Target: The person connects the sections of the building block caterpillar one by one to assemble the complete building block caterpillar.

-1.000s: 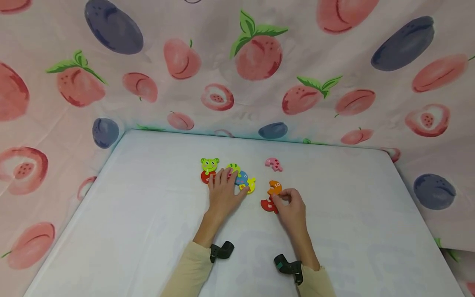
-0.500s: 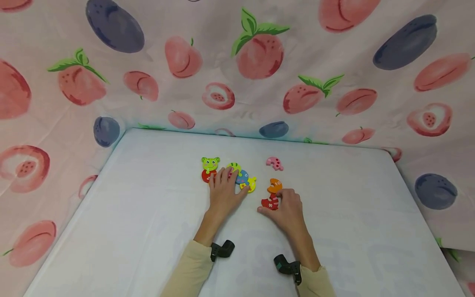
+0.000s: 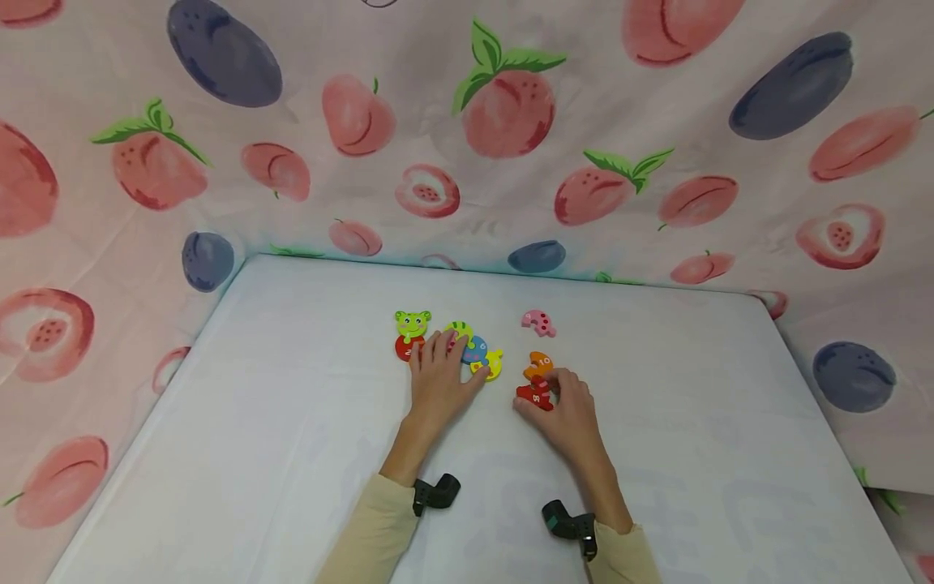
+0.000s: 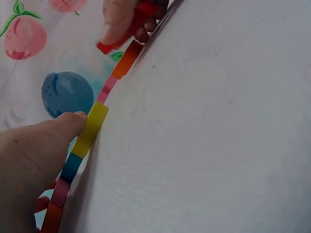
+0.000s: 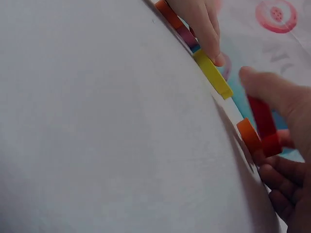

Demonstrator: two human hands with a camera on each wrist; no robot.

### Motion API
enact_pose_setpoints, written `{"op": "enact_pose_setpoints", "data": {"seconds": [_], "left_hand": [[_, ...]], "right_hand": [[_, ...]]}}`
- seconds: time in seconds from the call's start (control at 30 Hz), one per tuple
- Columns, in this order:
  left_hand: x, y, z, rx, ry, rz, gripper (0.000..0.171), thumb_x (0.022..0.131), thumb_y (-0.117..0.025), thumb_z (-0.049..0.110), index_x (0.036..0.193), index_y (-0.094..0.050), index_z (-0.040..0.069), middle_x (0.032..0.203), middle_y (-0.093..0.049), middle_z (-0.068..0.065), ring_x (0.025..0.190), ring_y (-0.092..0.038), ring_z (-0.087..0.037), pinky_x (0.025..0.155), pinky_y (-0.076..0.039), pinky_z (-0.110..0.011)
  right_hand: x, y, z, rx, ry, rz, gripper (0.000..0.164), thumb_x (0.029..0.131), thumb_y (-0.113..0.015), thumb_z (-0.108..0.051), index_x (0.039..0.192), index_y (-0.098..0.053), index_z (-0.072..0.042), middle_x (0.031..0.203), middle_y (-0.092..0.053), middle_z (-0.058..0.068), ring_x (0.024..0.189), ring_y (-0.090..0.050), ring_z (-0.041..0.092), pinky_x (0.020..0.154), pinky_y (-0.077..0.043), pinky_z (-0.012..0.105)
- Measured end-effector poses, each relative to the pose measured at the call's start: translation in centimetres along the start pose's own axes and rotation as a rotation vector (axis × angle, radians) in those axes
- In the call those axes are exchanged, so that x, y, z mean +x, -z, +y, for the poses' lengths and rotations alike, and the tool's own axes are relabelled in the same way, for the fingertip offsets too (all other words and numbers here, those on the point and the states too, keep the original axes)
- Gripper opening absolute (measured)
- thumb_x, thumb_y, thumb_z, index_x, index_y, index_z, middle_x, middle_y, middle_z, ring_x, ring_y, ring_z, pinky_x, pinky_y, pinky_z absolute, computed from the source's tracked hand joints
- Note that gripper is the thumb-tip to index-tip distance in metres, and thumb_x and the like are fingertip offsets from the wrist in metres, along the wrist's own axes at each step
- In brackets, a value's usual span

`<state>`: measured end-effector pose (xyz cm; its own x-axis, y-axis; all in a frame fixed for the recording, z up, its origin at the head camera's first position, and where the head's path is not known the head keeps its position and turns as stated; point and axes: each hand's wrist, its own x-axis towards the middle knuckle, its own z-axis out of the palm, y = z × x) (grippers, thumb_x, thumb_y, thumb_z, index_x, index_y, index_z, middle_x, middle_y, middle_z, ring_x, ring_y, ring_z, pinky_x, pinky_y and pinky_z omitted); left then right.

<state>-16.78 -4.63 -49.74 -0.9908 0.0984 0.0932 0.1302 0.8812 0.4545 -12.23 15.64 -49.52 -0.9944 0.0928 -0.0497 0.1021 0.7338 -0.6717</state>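
My right hand [image 3: 572, 418] pinches a red puzzle piece marked 8 [image 3: 533, 395] between thumb and fingers. In the right wrist view this red piece [image 5: 262, 116] is tilted up off the table, beside the orange puzzle piece [image 5: 248, 133] marked 10. My left hand [image 3: 439, 385] lies over a joined row of wooden puzzle pieces, its fingers spread and partly hiding the middle ones. A green animal head piece [image 3: 413, 324] and a red round piece [image 3: 406, 349] show at the row's left. Green striped [image 3: 460, 328], blue [image 3: 476, 350] and yellow [image 3: 494, 365] pieces show at its right.
A pink spotted puzzle piece [image 3: 540, 323] lies apart, behind the orange one. The white table [image 3: 292, 454] ends at a fruit-patterned cloth [image 3: 430, 97] that hangs at the back and sides. Black wrist cameras [image 3: 438, 492] sit on both wrists.
My right hand's thumb spread out to the left, then closed on the red piece, which has turned and lifted slightly. The left hand has stayed in place over the row.
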Motion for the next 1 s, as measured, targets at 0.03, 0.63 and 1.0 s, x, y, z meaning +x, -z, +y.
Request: {"op": "enact_pose_setpoints", "data": {"seconds": [0.03,0.63,1.0], "left_hand": [[0.0,0.0,0.0,-0.001,0.0,0.001,0.069,0.086,-0.064,0.053,0.144,-0.046,0.019,0.152,-0.037,-0.009,0.144,-0.026,-0.028,0.121,-0.013,-0.058],[0.1,-0.1,0.1,-0.01,-0.017,0.027,0.068,0.086,-0.063,0.053,0.142,-0.048,0.017,0.15,-0.039,-0.01,0.143,-0.028,-0.03,0.12,-0.014,-0.059],[-0.1,0.1,0.1,-0.012,-0.017,0.02,0.068,0.087,-0.064,0.051,0.142,-0.048,0.016,0.151,-0.039,-0.011,0.143,-0.027,-0.03,0.119,-0.015,-0.059]], "right_hand": [[0.0,0.1,0.0,0.054,-0.023,-0.007,0.065,0.078,-0.076,-0.046,0.126,-0.048,-0.012,0.118,-0.056,0.011,0.11,-0.05,0.026,0.091,-0.051,0.043],[1.1,1.5,1.3,0.947,-0.189,-0.082,0.065,0.09,-0.067,-0.009,0.147,-0.037,-0.019,0.159,-0.022,-0.003,0.142,-0.029,0.02,0.089,-0.052,0.015],[1.2,1.1,1.5,0.99,-0.189,-0.107,0.053,0.101,-0.049,-0.015,0.151,-0.031,-0.019,0.153,-0.032,0.004,0.122,-0.049,0.016,0.092,-0.051,0.014]]}}
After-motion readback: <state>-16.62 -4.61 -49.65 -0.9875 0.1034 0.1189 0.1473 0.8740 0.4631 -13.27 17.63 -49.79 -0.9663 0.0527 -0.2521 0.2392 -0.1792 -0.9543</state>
